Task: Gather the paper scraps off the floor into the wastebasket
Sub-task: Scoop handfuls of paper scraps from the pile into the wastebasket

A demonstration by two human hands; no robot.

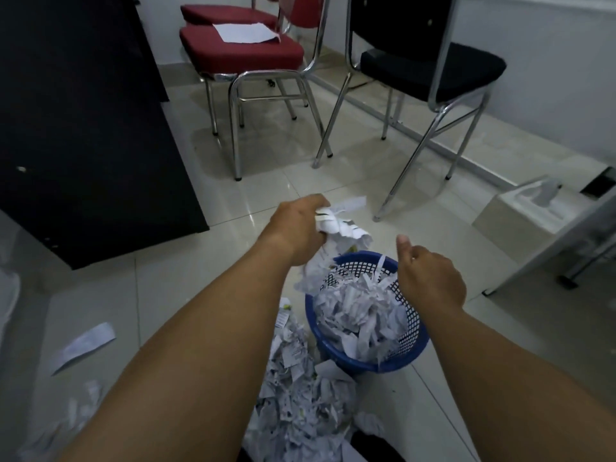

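- Spreading across the whole view, the pale tiled floor [260, 201] lies open between the chairs and the wastebasket, with bare tile just beyond both hands.
- A dark cabinet [83, 128] fills the left side, and its lower edge meets the tile well left of the basket.
- Two stacked red chairs [240, 51] and a black chair [433, 68] stand at the back on chrome legs, with a white sheet [246, 32] on the upper red seat.
- The blue mesh wastebasket [416, 348] stands on the floor right of centre, heaped to its rim with white paper scraps [360, 311]; one strip pokes up over the far rim.
- A loose pile of scraps [300, 395] lies on the tile against the basket's near-left side and runs to the bottom of the view.
- The left hand [296, 228] is above the far-left rim, its fingers curled round a bunch of scraps [343, 225] that trails down to the rim.
- The right hand [430, 278] is at the right rim with its thumb raised; its fingers are hidden, so I cannot tell their state.
- A single paper strip [83, 345] lies apart on the tile at left.
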